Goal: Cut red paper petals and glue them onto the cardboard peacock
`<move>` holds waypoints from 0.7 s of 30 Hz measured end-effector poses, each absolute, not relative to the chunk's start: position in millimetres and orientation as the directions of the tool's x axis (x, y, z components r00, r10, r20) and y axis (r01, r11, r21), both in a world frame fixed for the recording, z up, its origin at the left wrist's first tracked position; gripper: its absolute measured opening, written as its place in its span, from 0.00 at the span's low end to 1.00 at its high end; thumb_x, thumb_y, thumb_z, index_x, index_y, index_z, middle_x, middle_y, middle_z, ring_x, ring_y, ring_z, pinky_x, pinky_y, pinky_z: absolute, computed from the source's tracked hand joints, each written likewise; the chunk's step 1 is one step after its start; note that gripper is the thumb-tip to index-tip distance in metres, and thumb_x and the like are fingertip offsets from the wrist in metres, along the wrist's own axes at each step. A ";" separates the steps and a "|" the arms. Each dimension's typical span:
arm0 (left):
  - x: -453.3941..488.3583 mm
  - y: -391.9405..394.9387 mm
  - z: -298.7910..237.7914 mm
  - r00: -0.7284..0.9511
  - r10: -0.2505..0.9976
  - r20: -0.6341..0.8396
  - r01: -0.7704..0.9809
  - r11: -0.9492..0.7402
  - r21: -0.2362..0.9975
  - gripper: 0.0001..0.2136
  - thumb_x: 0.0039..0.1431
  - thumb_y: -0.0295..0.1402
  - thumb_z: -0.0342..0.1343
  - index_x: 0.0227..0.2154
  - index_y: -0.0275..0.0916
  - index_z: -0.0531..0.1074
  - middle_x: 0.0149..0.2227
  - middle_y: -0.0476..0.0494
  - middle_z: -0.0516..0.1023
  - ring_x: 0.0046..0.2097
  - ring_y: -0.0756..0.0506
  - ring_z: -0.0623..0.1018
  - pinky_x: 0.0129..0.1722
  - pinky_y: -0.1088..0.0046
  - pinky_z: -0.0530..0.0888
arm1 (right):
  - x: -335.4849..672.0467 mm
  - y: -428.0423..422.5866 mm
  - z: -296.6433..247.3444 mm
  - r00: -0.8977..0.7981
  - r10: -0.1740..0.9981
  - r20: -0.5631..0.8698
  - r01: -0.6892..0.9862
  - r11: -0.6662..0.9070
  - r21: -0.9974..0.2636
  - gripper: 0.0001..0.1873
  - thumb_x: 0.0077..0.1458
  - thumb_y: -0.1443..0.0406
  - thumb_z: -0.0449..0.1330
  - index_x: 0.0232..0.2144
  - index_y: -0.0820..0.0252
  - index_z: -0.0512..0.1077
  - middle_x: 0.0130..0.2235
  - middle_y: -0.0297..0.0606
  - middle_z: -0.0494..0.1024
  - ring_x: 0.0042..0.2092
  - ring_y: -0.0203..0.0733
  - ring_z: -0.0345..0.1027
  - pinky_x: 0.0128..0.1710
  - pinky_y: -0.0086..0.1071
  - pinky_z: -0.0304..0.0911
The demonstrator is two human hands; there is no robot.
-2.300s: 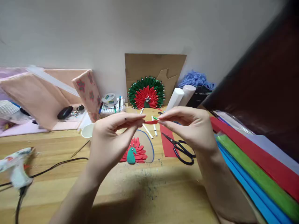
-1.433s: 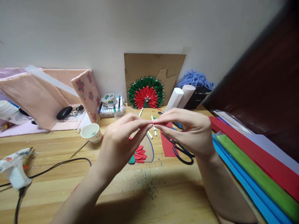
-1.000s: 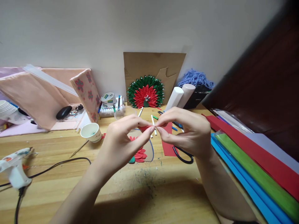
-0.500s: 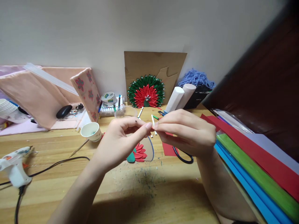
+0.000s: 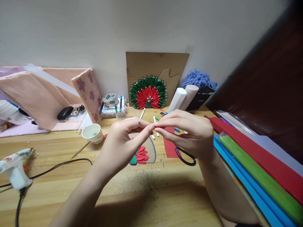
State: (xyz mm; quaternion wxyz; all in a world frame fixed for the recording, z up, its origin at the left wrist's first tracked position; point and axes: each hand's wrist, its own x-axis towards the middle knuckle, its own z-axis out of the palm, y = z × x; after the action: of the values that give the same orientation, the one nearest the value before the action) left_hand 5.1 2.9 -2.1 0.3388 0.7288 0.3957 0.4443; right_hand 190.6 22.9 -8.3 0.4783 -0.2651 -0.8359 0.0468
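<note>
Fingertips point(image 5: 150, 128) of the left hand point(image 5: 124, 140) and right hand point(image 5: 191, 130) meet in closed pinches on a red strip, which showed between them a moment ago and is now hidden by them. Below, partly behind the left hand, lies a blue-edged cardboard piece point(image 5: 151, 148) bearing red petals point(image 5: 142, 155); near the right hand are a red sheet point(image 5: 168, 145) and scissors point(image 5: 186, 163). Farther back, a red-and-green peacock point(image 5: 148, 97) fronts an upright cardboard panel point(image 5: 156, 64).

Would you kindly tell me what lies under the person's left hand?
Part of a blue-edged cardboard piece, some red petals and part of a green shape show past the left hand; whatever else lies there is covered.
</note>
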 end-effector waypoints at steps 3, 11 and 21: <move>5.5 0.5 -0.5 0.295 0.843 0.449 0.323 -0.531 0.783 0.06 0.58 0.31 0.54 0.33 0.38 0.76 0.30 0.46 0.78 0.32 0.50 0.76 0.32 0.75 0.73 | 192.3 21.7 -7.1 -0.396 0.522 0.756 0.398 0.839 -0.371 0.06 0.53 0.68 0.60 0.35 0.53 0.75 0.32 0.35 0.79 0.34 0.38 0.72 0.35 0.33 0.69; 4.4 2.5 -1.0 0.297 0.774 0.559 0.404 -0.633 0.661 0.06 0.58 0.30 0.54 0.29 0.38 0.75 0.28 0.46 0.77 0.30 0.50 0.74 0.29 0.74 0.70 | 191.2 20.0 -2.6 -0.418 0.581 0.698 0.438 0.803 -0.405 0.05 0.56 0.68 0.57 0.32 0.56 0.74 0.31 0.36 0.78 0.34 0.37 0.71 0.36 0.32 0.67; 2.5 3.6 2.8 0.166 0.864 0.475 0.443 -0.496 0.747 0.07 0.55 0.33 0.57 0.24 0.38 0.76 0.24 0.48 0.77 0.27 0.51 0.75 0.26 0.77 0.70 | 192.6 20.0 -3.4 -0.271 0.680 0.682 0.405 0.723 -0.560 0.05 0.54 0.65 0.60 0.34 0.55 0.75 0.33 0.36 0.78 0.33 0.38 0.72 0.34 0.32 0.68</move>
State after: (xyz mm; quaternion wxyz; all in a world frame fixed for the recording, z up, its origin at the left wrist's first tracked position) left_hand 2.5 3.6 2.8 0.2265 0.7293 0.4479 0.4649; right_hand 192.6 20.0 -3.4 0.4951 -0.3455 -0.7851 0.1386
